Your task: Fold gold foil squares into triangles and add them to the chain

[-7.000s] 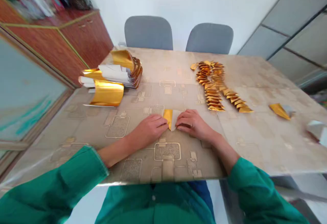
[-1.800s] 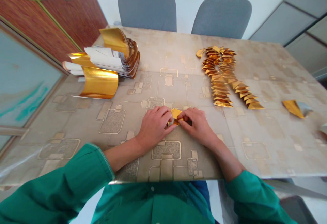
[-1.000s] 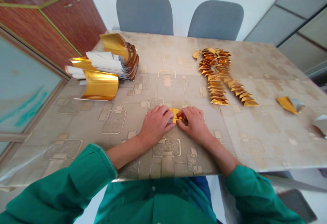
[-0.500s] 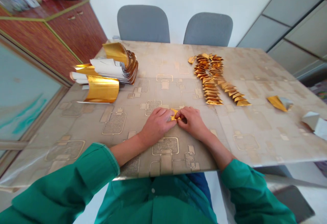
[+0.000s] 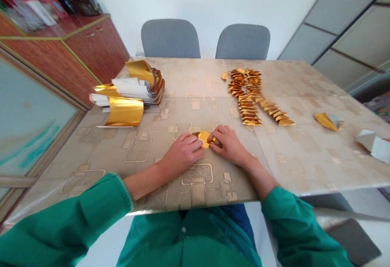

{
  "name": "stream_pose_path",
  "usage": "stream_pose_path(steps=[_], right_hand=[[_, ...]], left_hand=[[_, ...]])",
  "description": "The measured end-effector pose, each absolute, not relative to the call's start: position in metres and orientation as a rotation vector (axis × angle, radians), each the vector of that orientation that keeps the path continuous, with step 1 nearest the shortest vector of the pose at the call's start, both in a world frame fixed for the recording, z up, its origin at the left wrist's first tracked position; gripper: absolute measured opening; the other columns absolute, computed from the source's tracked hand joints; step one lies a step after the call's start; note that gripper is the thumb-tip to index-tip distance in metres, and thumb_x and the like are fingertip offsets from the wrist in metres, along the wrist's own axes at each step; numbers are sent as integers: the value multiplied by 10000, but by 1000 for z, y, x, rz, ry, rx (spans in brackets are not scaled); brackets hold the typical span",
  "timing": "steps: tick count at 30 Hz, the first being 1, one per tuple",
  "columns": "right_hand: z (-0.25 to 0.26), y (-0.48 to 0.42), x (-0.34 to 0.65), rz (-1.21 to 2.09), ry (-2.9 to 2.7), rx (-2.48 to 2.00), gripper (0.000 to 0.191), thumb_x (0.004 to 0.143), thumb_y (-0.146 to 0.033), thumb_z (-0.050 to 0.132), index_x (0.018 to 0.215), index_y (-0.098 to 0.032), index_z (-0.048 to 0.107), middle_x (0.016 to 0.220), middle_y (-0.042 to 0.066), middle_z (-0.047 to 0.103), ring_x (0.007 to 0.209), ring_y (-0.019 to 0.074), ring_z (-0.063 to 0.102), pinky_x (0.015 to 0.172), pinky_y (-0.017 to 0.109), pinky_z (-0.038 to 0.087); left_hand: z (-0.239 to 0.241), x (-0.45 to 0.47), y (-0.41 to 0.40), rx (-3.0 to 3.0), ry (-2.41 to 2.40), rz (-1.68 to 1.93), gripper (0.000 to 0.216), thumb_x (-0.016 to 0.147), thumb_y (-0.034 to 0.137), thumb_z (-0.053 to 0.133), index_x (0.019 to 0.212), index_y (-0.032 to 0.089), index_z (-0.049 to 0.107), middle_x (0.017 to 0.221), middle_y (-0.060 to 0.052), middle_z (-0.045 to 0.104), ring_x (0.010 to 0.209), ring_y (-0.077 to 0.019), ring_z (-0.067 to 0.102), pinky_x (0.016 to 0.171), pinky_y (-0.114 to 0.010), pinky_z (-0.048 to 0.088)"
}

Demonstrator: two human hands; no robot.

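my left hand (image 5: 183, 152), curled nearly closed, grips gold paper (image 5: 204, 136) at its nine o'clock; my right hand (image 5: 228, 144) pinches it at three. paper at my twelve. outward from it: sheet stack (image 5: 131, 86) at ten, folded gold pieces (image 5: 254, 87) past one.

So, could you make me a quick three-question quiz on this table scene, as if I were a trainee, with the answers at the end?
1. True or false: the stack of curled gold-and-white paper sheets lies on the person's left side of the patterned beige tablecloth.
2. How many grey, round-cornered chair backs show beyond the far edge of the tablecloth?
3. What are the person's left hand and right hand both touching?

Key:
1. True.
2. Two.
3. A small folded gold paper piece.
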State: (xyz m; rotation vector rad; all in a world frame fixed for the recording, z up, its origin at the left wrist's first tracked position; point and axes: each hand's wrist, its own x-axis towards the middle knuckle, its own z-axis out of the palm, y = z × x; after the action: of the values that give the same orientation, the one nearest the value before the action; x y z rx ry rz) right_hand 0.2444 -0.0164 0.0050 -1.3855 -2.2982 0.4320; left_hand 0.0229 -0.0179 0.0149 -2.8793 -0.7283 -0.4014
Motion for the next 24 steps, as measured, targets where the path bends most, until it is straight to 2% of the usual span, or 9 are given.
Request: stream_pose_path(steps=[2, 4, 8, 13, 19, 24], right_hand=[[7, -17, 244, 364, -2347, -1349, 68, 869, -209, 628, 933, -229, 618, 1067, 49, 611, 990, 218, 490, 822, 338, 341], [9, -17, 245, 327, -2399, -1322, 47, 897, -253, 611, 936, -227, 608, 1049, 50, 615, 976, 219, 488, 824, 345, 342], [9, -16, 248, 277, -2470, -1295, 148, 917, -342, 603, 1012, -229, 611, 1045, 60, 610, 962, 226, 491, 808, 354, 338], [6, -15, 247, 287, -2507, -1286, 255, 922, -342, 614, 1152, -234, 600, 1071, 65, 602, 976, 224, 509, 818, 348, 346], [6, -14, 241, 237, -2493, -1338, 215, 960, -375, 570, 1097, -221, 634, 1026, 73, 609, 953, 223, 517, 796, 337, 357], [5, -13, 242, 241, -2479, -1341, 214, 980, -357, 537, 1103, -214, 639, 1011, 75, 611, 941, 217, 521, 800, 336, 368]], left_hand=[[15, 28, -15, -2893, -755, -402, 138, 985, 238, 540, 978, 183, 667, 914, -49, 654, 951, -208, 560, 893, -370, 415], [15, 33, -11, -2888, -774, -374, 132, 982, 215, 541, 993, 179, 668, 904, -52, 656, 932, -209, 562, 847, -356, 418], [16, 37, -3, -2874, -775, -306, 109, 955, 168, 568, 983, 151, 671, 921, -79, 663, 941, -228, 568, 806, -351, 423], [15, 28, 4, -2856, -755, -263, 120, 949, 149, 560, 1004, 136, 667, 894, -76, 658, 882, -219, 589, 767, -339, 444], [14, 25, 9, -2827, -691, -283, 149, 974, 175, 524, 1041, 161, 657, 894, -61, 659, 868, -205, 606, 741, -315, 462], [12, 29, 15, -2784, -629, -248, 156, 981, 162, 497, 962, 153, 651, 840, -52, 650, 801, -182, 620, 700, -293, 461]])
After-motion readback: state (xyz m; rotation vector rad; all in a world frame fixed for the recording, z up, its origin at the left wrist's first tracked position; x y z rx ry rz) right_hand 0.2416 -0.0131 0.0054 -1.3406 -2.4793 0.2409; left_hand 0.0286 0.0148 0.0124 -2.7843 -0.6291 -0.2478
